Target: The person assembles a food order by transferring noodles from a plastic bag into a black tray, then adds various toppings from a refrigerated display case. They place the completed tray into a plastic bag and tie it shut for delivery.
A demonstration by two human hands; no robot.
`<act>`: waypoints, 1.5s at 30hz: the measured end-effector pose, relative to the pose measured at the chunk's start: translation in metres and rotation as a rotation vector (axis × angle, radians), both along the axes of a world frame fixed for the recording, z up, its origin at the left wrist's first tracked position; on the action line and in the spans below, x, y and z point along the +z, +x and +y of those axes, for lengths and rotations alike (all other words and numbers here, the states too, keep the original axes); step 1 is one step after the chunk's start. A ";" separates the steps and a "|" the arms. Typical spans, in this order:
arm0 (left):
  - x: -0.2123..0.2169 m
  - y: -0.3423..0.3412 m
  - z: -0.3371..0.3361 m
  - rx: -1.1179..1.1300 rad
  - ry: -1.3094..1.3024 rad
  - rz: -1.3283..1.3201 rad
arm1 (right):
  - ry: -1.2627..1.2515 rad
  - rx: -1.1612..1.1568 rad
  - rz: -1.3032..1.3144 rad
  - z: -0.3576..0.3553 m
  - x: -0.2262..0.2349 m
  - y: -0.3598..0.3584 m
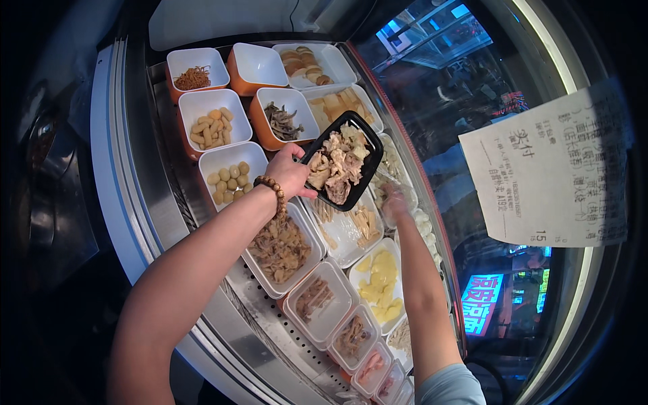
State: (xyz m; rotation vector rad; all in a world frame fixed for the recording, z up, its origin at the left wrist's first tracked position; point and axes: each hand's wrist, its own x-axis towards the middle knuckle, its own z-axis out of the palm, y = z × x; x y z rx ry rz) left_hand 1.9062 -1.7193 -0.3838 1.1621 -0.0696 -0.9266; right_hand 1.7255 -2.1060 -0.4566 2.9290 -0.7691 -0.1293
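- The left hand [290, 172] grasps the near left edge of a black tray [367, 177], thumb low against its side; the bare forearm slants up from the lower left, and a brown bead bracelet [279, 196] circles the wrist.
- The right hand [398, 201] reaches forward just right of the tray, over the far row of containers, its forearm almost upright and a pale blue sleeve [449, 388] at the bottom; it seems to wear a clear glove. Its fingers are blurred and partly hidden, so I cannot tell whether they grip anything.
- The tray is rectangular with rounded corners, tilted, and held above the middle of the food counter. Inside lie torn, beige-brown food pieces [337, 165] with darker, wrinkled patches.
- Below it stand white containers, including one of yellow slices [380, 287] and one of round, pale balls [229, 181].
- At right, a white paper slip [550, 169] carries dark printed characters; beyond the glass, a bright sign [484, 304] shows large characters on blue and pink.
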 end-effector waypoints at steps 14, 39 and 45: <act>0.003 -0.005 0.007 0.000 0.063 -0.022 | 0.704 -0.065 -0.462 0.046 0.023 -0.030; -0.022 -0.024 -0.017 -0.232 -0.081 0.216 | -0.326 -0.061 -0.459 0.032 0.066 -0.101; -0.020 -0.007 0.000 -0.075 -0.118 0.179 | -0.258 0.027 -0.121 0.054 0.070 -0.049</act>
